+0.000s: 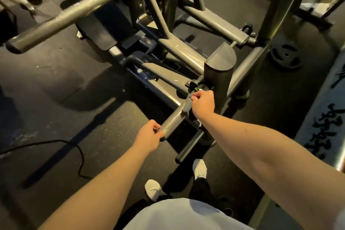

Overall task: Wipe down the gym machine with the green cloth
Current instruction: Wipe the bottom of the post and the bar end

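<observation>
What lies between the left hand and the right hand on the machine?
In the head view, a bare stretch of the grey metal bar runs between them: the left hand grips its near end, and the right hand presses a cloth further up.

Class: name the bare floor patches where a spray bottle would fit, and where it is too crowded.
Free: rubber floor between the black cable and the gym machine; also left of the shoes. Crowded: around the right hand, among crossing tubes.

Open floor [104,117] lies at lower left of my bar [173,117]. At centre right a thick post [218,80] blocks me; crossed frame tubes [183,52] crowd the middle.
</observation>
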